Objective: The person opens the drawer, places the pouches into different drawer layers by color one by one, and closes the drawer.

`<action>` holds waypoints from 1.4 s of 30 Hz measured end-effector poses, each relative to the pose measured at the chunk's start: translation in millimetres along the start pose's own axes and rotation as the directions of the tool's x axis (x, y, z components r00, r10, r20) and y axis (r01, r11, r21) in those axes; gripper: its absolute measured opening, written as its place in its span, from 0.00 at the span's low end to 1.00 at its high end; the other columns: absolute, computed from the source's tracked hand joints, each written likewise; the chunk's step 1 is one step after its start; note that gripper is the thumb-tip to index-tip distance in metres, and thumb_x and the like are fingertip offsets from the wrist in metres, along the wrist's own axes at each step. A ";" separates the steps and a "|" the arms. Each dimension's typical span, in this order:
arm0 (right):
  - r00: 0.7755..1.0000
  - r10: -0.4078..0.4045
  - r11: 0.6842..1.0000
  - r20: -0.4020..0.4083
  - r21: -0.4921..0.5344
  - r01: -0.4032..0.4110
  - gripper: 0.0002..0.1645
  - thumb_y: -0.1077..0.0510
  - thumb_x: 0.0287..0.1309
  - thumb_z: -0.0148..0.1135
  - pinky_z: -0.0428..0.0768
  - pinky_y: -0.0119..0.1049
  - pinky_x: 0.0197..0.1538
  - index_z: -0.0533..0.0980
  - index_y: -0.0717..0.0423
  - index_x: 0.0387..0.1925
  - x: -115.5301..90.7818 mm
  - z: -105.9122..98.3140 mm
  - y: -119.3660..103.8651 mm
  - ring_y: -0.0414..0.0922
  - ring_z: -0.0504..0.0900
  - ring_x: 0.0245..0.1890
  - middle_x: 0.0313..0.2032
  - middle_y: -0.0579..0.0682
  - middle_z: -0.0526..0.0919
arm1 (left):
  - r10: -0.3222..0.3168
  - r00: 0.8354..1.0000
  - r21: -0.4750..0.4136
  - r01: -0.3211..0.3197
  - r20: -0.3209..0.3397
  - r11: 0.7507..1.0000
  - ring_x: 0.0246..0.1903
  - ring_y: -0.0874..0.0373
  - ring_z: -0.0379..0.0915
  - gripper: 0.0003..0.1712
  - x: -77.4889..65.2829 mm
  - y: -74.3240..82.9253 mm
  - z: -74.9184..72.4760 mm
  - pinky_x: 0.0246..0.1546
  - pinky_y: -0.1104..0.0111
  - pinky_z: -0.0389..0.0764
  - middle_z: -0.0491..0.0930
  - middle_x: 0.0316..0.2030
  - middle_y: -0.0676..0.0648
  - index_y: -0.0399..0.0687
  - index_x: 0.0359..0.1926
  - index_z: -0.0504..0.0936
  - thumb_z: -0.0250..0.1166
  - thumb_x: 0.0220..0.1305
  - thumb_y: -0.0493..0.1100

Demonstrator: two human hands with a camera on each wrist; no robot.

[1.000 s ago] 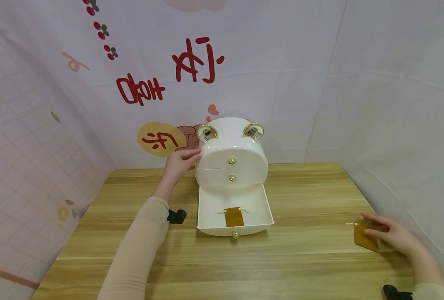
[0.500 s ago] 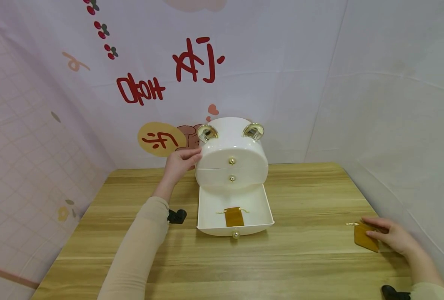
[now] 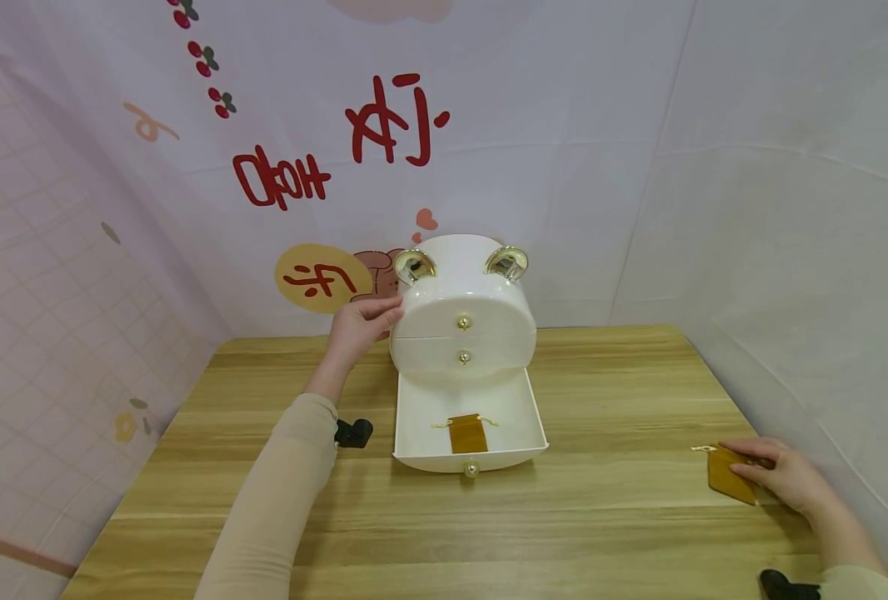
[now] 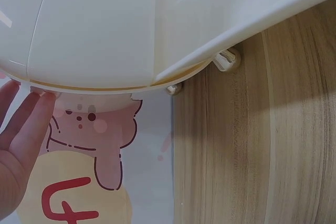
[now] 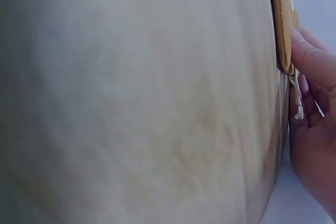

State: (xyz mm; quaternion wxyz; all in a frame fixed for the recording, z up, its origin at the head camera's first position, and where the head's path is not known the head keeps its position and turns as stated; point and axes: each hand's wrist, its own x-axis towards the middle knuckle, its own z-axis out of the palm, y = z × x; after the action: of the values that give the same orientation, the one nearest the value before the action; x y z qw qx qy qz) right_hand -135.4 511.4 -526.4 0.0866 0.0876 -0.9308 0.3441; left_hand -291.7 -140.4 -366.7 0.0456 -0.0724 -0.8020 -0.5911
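In the head view a glossy white storage box (image 3: 462, 304) with gold ears and round knobs stands at the back of the table. Its lowest drawer (image 3: 421, 404) is pulled out, and a mustard-brown drawstring pouch (image 3: 468, 434) lies flat inside. My left hand (image 3: 356, 329) touches the box's left side with nearly straight fingers (image 4: 32, 124). At the table's right edge my right hand (image 3: 787, 475) pinches a second brown drawstring pouch (image 3: 727, 477), thumb on top. The right wrist view shows this pouch (image 5: 283, 24) at the edge, the other fingers lower down, partly hidden.
The wooden table (image 3: 601, 517) meets a printed cloth backdrop (image 3: 564, 167) behind and at the sides. A black wrist mount (image 3: 353, 433) sits beside the left sleeve, another (image 3: 787, 586) at the right wrist. Both upper drawers look closed.
My right hand has shifted slightly left and its thumb has settled on the pouch at the table edge. The left hand, box and drawer stay as they were.
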 end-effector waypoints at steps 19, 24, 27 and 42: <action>0.995 0.101 0.988 -0.022 0.116 -0.098 0.09 0.68 0.57 0.70 0.73 0.15 0.35 0.81 0.70 0.40 -1.8 6.9 1.4 0.25 0.76 0.35 0.35 0.32 0.81 | -0.002 1.000 -0.010 0.002 0.002 1.000 0.51 0.52 0.79 0.20 -0.6 0.4 0.9 0.50 0.55 0.83 0.81 0.55 0.47 0.51 0.56 0.85 0.70 0.64 0.48; 0.993 0.115 0.991 -0.020 0.071 -0.113 0.09 0.66 0.58 0.70 0.72 0.16 0.34 0.82 0.69 0.38 1.2 7.3 -1.0 0.26 0.76 0.33 0.33 0.32 0.82 | -0.006 1.000 -0.010 0.006 -0.001 1.000 0.51 0.52 0.80 0.19 -1.1 0.9 1.1 0.49 0.57 0.83 0.81 0.55 0.47 0.51 0.56 0.86 0.70 0.64 0.48; 0.993 0.116 0.993 -0.014 0.011 -0.116 0.10 0.61 0.59 0.70 0.71 0.16 0.35 0.84 0.65 0.38 5.1 8.9 -3.7 0.25 0.75 0.33 0.33 0.33 0.82 | -0.006 1.000 -0.018 0.006 0.003 1.000 0.51 0.51 0.79 0.20 -1.0 1.4 0.9 0.50 0.56 0.83 0.81 0.55 0.46 0.50 0.56 0.85 0.70 0.64 0.48; 0.997 0.044 0.997 0.057 0.061 -0.048 0.10 0.58 0.66 0.65 0.77 0.22 0.36 0.83 0.61 0.44 48.5 41.2 -60.6 0.29 0.78 0.35 0.39 0.49 0.84 | -0.019 1.000 -0.023 0.019 0.004 1.000 0.51 0.53 0.80 0.19 -0.5 2.1 1.3 0.47 0.61 0.84 0.81 0.55 0.47 0.50 0.56 0.86 0.69 0.65 0.48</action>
State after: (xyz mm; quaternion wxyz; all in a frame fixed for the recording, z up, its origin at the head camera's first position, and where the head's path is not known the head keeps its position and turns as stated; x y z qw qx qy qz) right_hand -173.0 434.1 -508.6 0.0500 0.0784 -0.9235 0.3722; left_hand -290.8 -138.6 -365.1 0.0378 -0.0664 -0.7958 -0.6007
